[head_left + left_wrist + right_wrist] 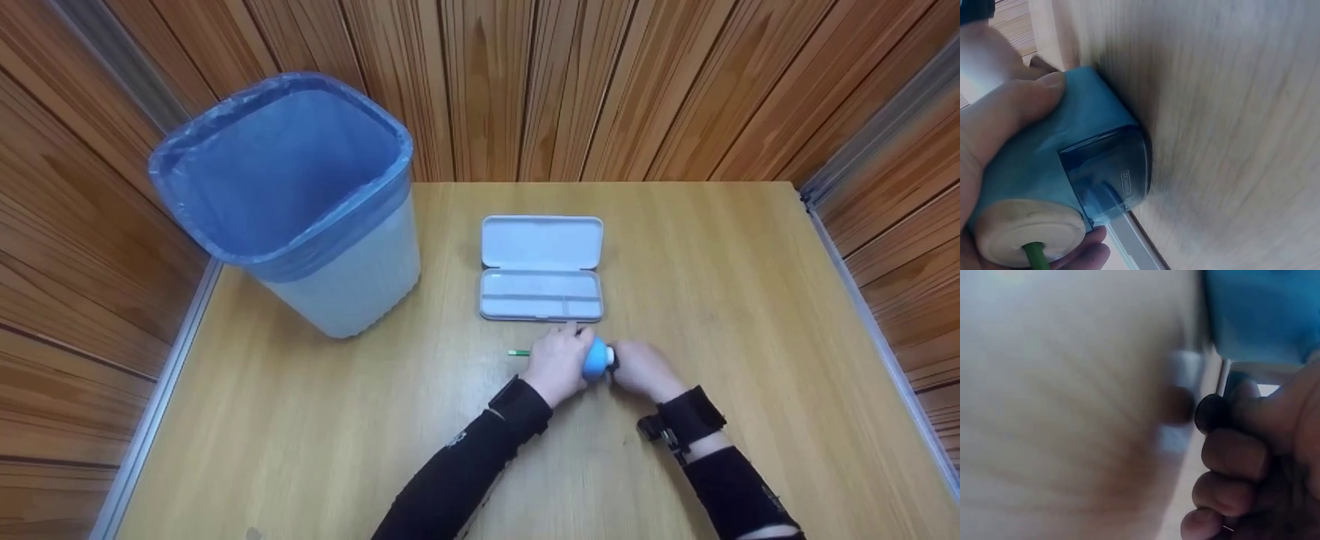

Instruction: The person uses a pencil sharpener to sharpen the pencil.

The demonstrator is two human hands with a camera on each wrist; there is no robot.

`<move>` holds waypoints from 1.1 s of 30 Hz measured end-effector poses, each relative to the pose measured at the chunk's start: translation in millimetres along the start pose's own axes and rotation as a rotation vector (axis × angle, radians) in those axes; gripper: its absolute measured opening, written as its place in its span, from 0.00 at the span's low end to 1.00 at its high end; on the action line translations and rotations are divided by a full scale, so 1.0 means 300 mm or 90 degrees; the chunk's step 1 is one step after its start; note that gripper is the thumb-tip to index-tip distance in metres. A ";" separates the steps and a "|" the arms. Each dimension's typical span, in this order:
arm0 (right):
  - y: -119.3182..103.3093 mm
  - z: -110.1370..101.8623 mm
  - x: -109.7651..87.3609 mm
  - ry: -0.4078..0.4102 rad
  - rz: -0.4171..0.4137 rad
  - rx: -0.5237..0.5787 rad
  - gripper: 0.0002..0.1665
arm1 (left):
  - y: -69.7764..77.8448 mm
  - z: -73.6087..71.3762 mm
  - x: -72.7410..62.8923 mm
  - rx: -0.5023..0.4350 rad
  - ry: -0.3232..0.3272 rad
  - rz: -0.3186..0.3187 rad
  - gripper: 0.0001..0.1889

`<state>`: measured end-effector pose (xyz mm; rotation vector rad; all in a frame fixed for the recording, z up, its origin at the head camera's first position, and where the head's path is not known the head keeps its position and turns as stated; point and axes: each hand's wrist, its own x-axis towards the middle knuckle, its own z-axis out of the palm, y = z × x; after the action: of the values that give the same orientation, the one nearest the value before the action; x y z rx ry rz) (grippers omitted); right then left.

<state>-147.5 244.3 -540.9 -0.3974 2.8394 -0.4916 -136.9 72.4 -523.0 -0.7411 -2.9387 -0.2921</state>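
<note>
My left hand (557, 364) grips a light-blue pencil sharpener (596, 360), its thumb pressed along the body in the left wrist view. A green pencil (518, 352) sticks out of the sharpener's round pale front (1002, 236), pointing left in the head view. The clear shavings drawer (1109, 174) faces the table. My right hand (646, 369) is at the crank end, fingers curled round a black crank knob (1212, 414) beside the blue body. What part of the pencil sits inside the sharpener is hidden.
Just beyond the hands lies an open pale pencil case (541, 282) with a divided lower tray. A white bin (360, 277) with a blue liner (281, 169) stands at the back left. Wood-panelled walls (487, 90) bound the table (300, 435) at the back and sides.
</note>
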 end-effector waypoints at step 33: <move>-0.100 -0.179 -0.153 0.081 -0.029 0.033 0.05 | 0.000 -0.011 0.005 -0.003 -0.054 -0.012 0.33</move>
<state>-112.5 246.6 -472.8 -0.4363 2.9372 -0.6185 -138.1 72.4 -519.7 -0.7458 -3.0273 -0.2763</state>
